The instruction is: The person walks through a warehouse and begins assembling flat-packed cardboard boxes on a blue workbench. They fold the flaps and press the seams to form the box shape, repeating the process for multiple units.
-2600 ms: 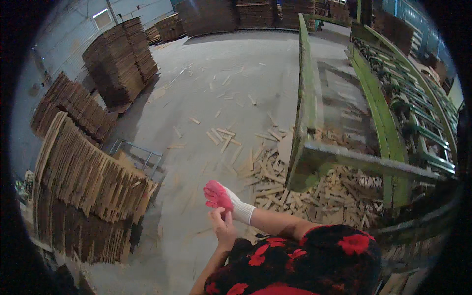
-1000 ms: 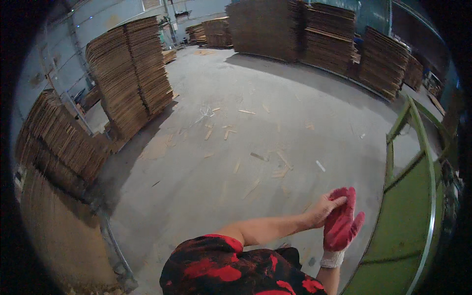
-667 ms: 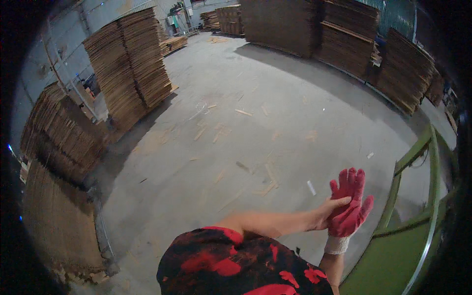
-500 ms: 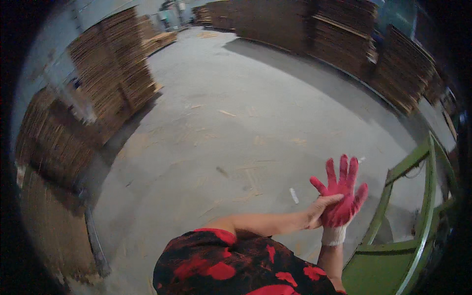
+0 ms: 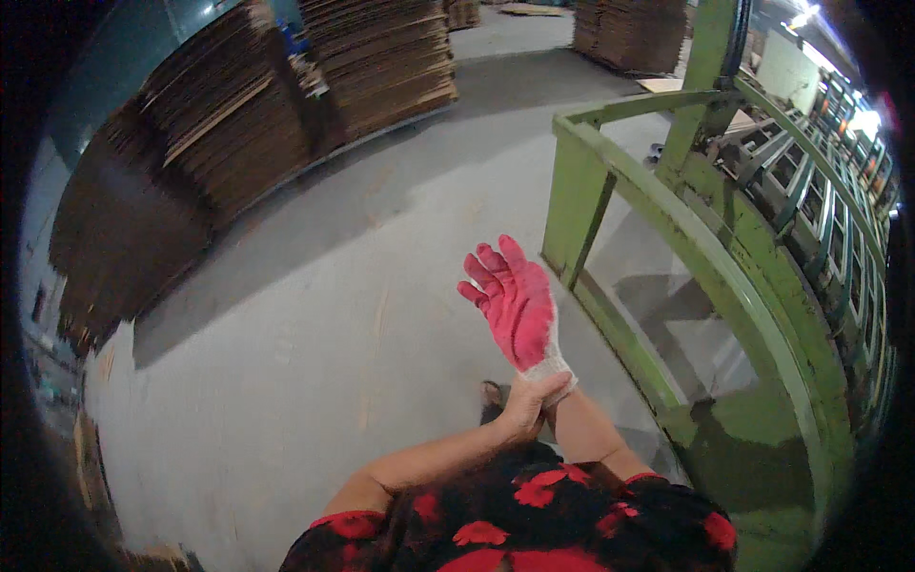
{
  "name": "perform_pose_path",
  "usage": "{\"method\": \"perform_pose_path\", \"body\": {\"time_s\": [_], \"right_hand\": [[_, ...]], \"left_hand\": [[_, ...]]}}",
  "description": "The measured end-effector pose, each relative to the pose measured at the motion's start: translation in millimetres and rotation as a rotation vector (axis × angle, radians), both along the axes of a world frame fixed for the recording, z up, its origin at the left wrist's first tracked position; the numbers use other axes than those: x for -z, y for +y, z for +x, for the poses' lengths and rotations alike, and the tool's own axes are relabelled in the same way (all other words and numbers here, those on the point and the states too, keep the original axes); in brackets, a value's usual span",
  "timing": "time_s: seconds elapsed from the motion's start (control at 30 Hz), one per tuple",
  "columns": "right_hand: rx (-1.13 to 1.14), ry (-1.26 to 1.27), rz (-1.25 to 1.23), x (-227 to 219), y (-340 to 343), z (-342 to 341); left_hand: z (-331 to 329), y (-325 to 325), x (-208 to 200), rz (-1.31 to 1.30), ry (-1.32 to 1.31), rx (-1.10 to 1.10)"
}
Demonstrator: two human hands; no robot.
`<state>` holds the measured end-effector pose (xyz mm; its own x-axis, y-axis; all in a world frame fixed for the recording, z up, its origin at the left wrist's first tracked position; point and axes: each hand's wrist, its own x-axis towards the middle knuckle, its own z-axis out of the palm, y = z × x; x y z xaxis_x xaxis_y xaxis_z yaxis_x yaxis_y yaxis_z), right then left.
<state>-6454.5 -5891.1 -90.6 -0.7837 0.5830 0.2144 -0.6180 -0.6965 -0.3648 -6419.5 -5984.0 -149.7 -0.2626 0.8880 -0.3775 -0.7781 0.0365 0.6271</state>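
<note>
My right hand (image 5: 516, 303) wears a pink-palmed work glove (image 5: 526, 329) with a white knitted cuff (image 5: 550, 373). Its palm faces up, the fingers are slightly bent and apart, and nothing lies in it. Bare of any glove, my left hand (image 5: 524, 408) is closed around the right wrist at the cuff's lower edge, its thumb lying on the cuff. The left fingers are partly hidden behind the wrist.
A green metal frame (image 5: 701, 205) stands close on my right, joined to a long machine with bars (image 5: 810, 181). Tall stacks of thin brown sheets (image 5: 376, 71) line the far left, and another stack (image 5: 629, 36) stands farther back. My shoe (image 5: 491, 391) shows on the grey floor (image 5: 315, 315).
My view has swung to the right, bringing the green frame and machine nearer. My left hand has shifted from the gloved palm down to the cuff. The right fingers are less widely spread.
</note>
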Motion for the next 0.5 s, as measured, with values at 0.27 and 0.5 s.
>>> {"method": "perform_pose_path", "body": {"time_s": [0.27,0.5], "right_hand": [[0.275,-0.317,0.39,2.4,183.2,-238.7],[0.223,-0.439,0.009,34.8,353.6,-340.9]], "left_hand": [[-212.1,166.2,-4.7,-0.082,0.354,0.031],[-325.9,303.0,27.6,-0.025,0.843,0.119]]}}
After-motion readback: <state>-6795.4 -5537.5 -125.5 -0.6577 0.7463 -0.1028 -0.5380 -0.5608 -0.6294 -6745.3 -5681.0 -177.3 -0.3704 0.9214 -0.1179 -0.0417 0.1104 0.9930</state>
